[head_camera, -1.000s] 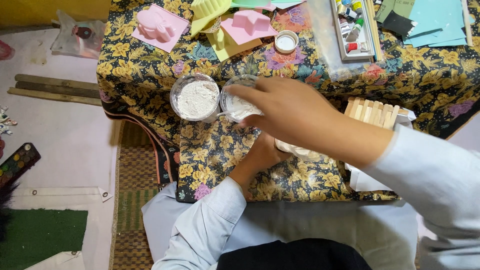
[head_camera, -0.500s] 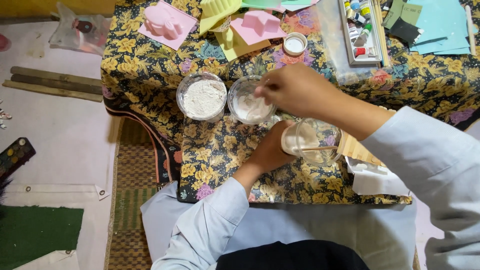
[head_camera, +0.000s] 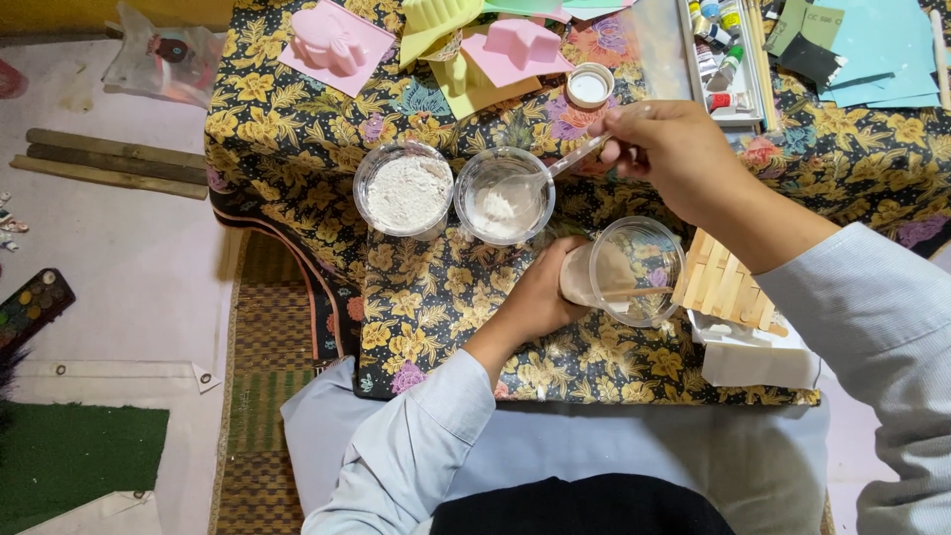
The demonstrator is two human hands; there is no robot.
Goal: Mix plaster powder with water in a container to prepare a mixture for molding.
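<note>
My left hand (head_camera: 540, 292) grips a clear plastic cup (head_camera: 634, 269) tilted on its side, with a thin wooden stick inside it. My right hand (head_camera: 674, 159) holds a clear plastic spoon (head_camera: 555, 168) whose bowl dips into a clear cup of white powder (head_camera: 503, 196). To the left of that cup stands a second cup filled with white powder (head_camera: 403, 188). All rest on a low table covered with a dark flowered cloth (head_camera: 436, 297).
Pink and yellow-green moulds (head_camera: 327, 40) on coloured sheets lie at the table's back, with a small white lid (head_camera: 588, 85), a tray of paint tubes (head_camera: 723, 50) and teal paper (head_camera: 872, 50). A rack of wooden sticks (head_camera: 728, 282) sits right of the cup. A paint palette (head_camera: 30, 307) lies on the floor.
My right hand has lifted away from over the cups to the right, showing the spoon in the powder cup. The tilted cup in my left hand has come into full view.
</note>
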